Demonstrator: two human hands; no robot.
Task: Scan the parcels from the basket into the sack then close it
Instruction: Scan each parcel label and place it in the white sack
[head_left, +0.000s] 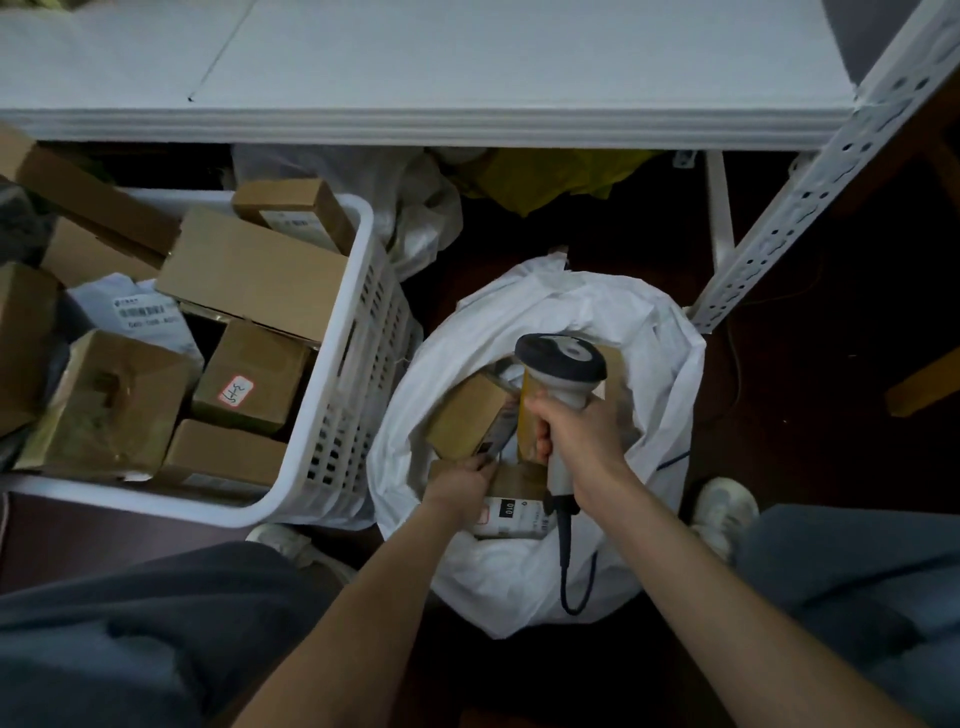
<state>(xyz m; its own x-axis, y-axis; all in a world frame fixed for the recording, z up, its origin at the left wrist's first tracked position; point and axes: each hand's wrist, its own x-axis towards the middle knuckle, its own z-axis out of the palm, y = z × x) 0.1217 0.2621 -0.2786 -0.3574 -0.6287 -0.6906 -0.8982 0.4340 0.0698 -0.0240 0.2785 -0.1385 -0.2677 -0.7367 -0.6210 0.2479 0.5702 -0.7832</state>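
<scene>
A white sack (654, 364) stands open on the floor between my legs. Inside it my left hand (460, 480) grips the near edge of a small brown cardboard parcel (467, 413), tilted over other parcels in the sack. My right hand (582, 434) grips the handle of a grey barcode scanner (563, 364), head up, over the sack's mouth; its dark cable (566, 561) hangs down the sack's near side. A white plastic basket (358, 332) at the left holds several cardboard boxes and a white mailer bag (130, 312).
A white shelf board (415, 67) spans the top, with a perforated white metal post (810, 197) slanting down at the right. Plastic bags and a yellow bag (550, 176) lie under the shelf. My knees and shoes flank the sack.
</scene>
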